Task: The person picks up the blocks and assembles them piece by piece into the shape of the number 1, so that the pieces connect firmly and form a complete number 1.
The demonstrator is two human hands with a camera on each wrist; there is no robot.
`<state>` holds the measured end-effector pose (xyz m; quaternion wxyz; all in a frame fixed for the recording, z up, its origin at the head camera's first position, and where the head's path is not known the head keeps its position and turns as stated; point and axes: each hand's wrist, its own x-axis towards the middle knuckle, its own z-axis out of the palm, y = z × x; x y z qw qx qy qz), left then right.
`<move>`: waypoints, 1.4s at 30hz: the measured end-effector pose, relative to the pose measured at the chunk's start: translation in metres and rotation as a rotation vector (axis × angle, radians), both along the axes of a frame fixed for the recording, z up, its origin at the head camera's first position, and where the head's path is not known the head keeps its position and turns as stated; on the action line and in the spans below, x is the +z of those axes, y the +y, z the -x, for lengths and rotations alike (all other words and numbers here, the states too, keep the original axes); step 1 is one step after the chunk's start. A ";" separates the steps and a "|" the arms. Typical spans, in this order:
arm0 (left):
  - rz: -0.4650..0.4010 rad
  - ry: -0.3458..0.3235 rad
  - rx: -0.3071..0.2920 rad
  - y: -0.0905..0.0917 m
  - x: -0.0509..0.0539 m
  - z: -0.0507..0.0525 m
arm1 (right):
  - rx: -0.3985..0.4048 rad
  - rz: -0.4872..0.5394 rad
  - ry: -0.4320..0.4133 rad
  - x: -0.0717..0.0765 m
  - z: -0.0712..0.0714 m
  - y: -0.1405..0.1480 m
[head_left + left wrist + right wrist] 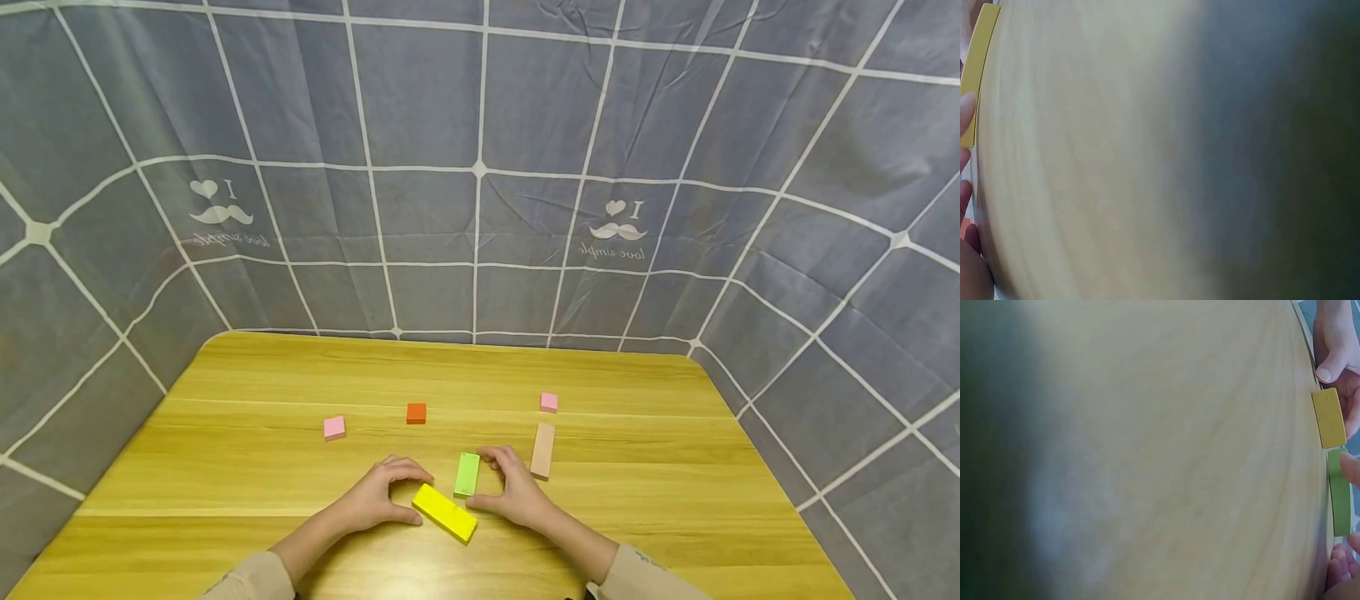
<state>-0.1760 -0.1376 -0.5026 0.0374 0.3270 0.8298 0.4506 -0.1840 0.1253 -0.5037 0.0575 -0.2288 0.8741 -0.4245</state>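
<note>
A yellow rectangular block (445,513) lies slantwise on the table near its front. My left hand (378,496) is around its left end, thumb and fingers spread wider than the block. Just above it lies a shorter light green block (467,475). The right hand (517,492) curves beside the green block, its thumb by the near end and its fingers by the far right corner; a gap shows between block and palm. The right wrist view catches the green block (1340,494) and yellow block (1330,419) at its edge. Whether the fingertips touch either block is unclear.
A tan wooden block (542,451) lies right of my right hand. Farther back are a pink block (549,402), a red-orange block (416,413) and another pink block (334,428) at left. A grey checked curtain (420,217) encloses the wooden table (262,375).
</note>
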 end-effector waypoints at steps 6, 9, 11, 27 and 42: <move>0.023 0.000 0.013 0.001 0.000 0.001 | -0.011 -0.017 -0.005 -0.001 0.001 0.000; 0.030 -0.007 0.025 0.002 -0.001 0.000 | -0.012 -0.026 0.002 -0.002 0.002 0.000; 0.033 -0.020 0.031 0.002 -0.001 0.000 | -0.014 -0.031 0.002 -0.003 0.002 0.000; 0.019 -0.068 0.029 0.003 0.000 0.000 | -0.020 -0.039 0.006 0.000 0.000 -0.001; -0.131 -0.124 0.114 0.016 -0.004 -0.016 | -0.004 -0.009 -0.009 0.001 -0.001 0.000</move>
